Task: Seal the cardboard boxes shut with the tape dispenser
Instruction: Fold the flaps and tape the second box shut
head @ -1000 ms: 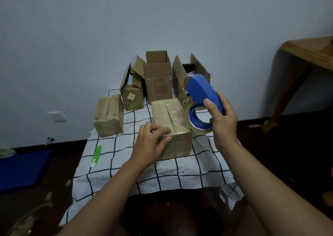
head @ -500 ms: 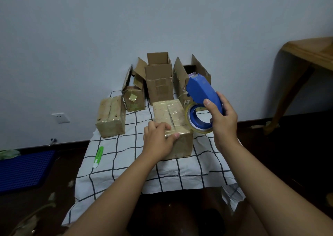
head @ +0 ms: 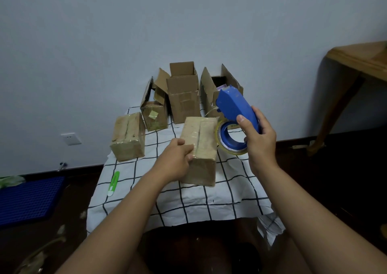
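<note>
A closed cardboard box with shiny tape along its top lies in the middle of the checked cloth. My left hand grips its near left corner, fingers curled over the top edge. Just right of the box, my right hand holds the blue tape dispenser in the air, its tape roll hanging beside the box. Another taped box lies at the left. Three open boxes stand at the back: a small one, a tall one and a wide one.
A green utility knife lies on the cloth's left edge. A wooden table stands at the right against the wall. A blue mat lies on the dark floor at the left. A wall socket sits low on the wall.
My left hand has slid from the box's top to its near left corner and turned the box, so its length now points more away from me. The right hand with the dispenser has barely moved.
</note>
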A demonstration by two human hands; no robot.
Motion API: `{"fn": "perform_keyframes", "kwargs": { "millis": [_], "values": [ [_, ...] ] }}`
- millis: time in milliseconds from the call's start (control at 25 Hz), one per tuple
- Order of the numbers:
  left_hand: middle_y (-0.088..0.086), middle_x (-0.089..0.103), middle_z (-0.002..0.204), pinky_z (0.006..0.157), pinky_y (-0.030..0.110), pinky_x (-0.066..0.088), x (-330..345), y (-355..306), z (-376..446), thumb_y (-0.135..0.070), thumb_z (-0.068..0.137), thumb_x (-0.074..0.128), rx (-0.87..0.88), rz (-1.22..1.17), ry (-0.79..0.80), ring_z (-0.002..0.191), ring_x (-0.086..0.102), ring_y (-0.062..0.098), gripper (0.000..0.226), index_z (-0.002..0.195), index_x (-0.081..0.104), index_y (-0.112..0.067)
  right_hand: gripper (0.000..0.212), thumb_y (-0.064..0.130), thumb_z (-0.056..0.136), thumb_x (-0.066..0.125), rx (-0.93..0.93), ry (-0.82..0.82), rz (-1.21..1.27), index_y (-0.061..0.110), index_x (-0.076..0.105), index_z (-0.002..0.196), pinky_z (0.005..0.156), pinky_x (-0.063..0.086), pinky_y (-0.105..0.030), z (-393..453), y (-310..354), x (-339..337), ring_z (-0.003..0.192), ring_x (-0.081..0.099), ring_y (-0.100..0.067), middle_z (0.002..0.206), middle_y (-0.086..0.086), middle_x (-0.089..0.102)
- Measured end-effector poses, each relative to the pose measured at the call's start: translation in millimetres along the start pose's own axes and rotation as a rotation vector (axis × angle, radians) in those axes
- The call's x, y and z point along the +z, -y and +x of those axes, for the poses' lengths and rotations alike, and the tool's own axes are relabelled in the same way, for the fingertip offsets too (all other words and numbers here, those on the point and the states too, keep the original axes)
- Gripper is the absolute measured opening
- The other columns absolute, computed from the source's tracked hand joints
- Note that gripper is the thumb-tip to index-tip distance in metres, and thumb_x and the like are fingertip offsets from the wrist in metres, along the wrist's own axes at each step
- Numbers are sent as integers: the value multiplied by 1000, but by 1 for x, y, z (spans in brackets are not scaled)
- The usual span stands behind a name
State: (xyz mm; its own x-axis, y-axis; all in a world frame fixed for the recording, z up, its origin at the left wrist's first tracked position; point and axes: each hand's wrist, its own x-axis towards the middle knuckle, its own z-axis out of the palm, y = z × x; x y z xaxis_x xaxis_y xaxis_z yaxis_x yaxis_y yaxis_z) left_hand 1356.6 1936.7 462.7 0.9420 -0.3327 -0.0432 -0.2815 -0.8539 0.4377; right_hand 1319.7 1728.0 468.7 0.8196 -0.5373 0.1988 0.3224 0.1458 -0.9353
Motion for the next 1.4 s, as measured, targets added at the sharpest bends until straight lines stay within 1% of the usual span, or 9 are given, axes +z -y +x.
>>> {"fn": "perform_keyframes", "kwargs": {
  "millis": [80,160,240,440,640,840,1000,1200,1400],
  "values": [
    [3,35,147,105,34,37,-3,-3,3,-48,98,46,-48,-45,8,128,45,21,50,136,55,-16,44,30,86,75,1,-11,1,35,58,126,70,51,-17,1,0,1,96,60,-7,118,10,60],
    [7,42,136,94,38,45,8,-22,6,-75,84,41,-132,68,-71,117,50,24,82,132,52,-10,47,30,86,75,11,-22,6,31,58,130,71,51,-18,2,-1,2,97,60,-7,119,10,60],
    [10,44,132,96,40,44,22,-41,5,-83,76,43,-163,176,-151,118,47,27,95,133,46,-7,50,31,86,75,18,-31,5,29,58,133,72,50,-20,0,-2,4,97,59,-8,120,9,60],
    [9,36,133,100,41,33,1,-22,14,-67,77,57,-140,226,-61,122,33,28,76,132,50,-15,44,30,86,75,-5,-22,2,35,59,127,71,50,-17,0,1,-1,98,61,-8,120,8,61],
    [7,38,128,95,39,42,-12,-15,22,-46,76,73,-165,6,88,119,34,25,63,129,49,-20,50,29,86,75,7,-20,-4,30,58,133,72,51,-19,-3,-2,1,95,58,-8,118,10,60],
    [6,33,122,90,40,48,-12,-8,26,-52,72,74,-152,15,112,110,44,26,73,130,45,-19,47,28,87,74,14,-22,1,32,58,130,70,50,-17,-3,-5,-1,94,59,-6,114,13,59],
    [5,30,129,100,43,44,-13,-8,27,-50,75,74,-132,-1,154,120,38,27,77,139,44,-21,50,29,87,74,10,-19,-8,29,58,133,69,50,-17,-2,-5,-2,94,59,-6,115,13,59],
    [6,33,137,105,38,37,-7,-6,17,-48,81,70,-67,2,71,129,31,25,74,144,43,-20,51,29,86,74,10,-21,-10,27,57,135,67,50,-15,-1,-7,-1,93,59,-6,114,14,59],
    [1,38,139,104,35,38,18,4,-10,-64,85,55,64,78,-264,130,29,19,73,140,46,-16,52,30,86,74,11,-15,-20,28,57,136,67,50,-15,-3,-9,-1,92,58,-7,113,15,58]
  ]
}}
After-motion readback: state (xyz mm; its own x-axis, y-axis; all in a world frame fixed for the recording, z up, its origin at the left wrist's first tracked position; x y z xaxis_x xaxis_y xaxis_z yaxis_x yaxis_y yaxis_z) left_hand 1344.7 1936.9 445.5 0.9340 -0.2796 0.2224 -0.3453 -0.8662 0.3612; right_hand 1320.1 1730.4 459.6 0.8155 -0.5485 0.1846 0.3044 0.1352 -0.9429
